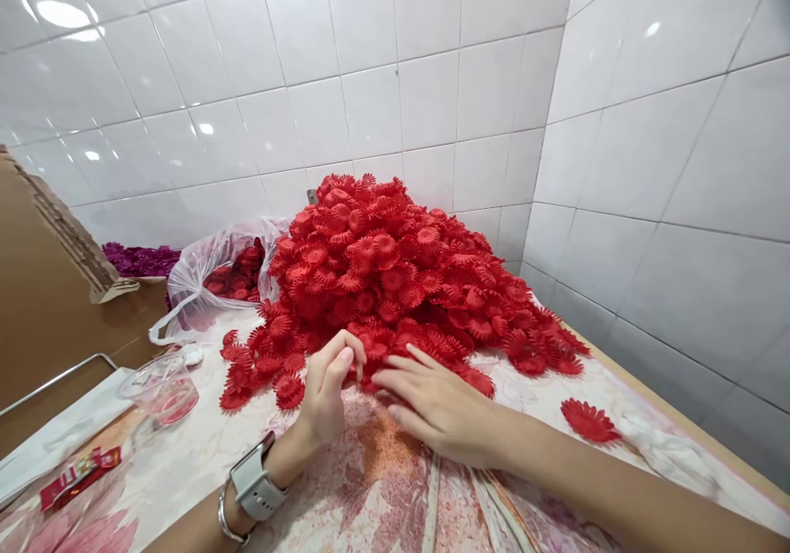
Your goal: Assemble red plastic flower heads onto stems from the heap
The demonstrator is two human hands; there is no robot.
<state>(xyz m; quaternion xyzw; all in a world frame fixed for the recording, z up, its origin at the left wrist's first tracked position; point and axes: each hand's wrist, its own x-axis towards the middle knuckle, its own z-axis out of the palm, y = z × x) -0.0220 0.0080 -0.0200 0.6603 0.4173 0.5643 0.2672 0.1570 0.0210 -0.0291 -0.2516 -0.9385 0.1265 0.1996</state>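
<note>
A large heap of red artificial flower petals (383,273), many-pointed and shaped like small discs, is piled on the table against the tiled wall. My left hand (330,384) is at the front edge of the heap, its fingers curled in and the thumb against them. Whatever is in those fingers, if anything, is hidden. Beside it, my right hand (435,405) lies palm down with fingers stretched and slightly spread, the tips touching the nearest red pieces. A watch with a pale strap (257,487) and a bracelet are on my left wrist.
One red flower piece (589,421) lies apart at the right, near crumpled white plastic (670,450). On the left are a plastic bag (191,290) of darker red pieces, purple pieces (141,261), a cardboard box (49,290), a clear cup (164,388) and a red wrapper (80,477). Pale strips (494,508) lie in front.
</note>
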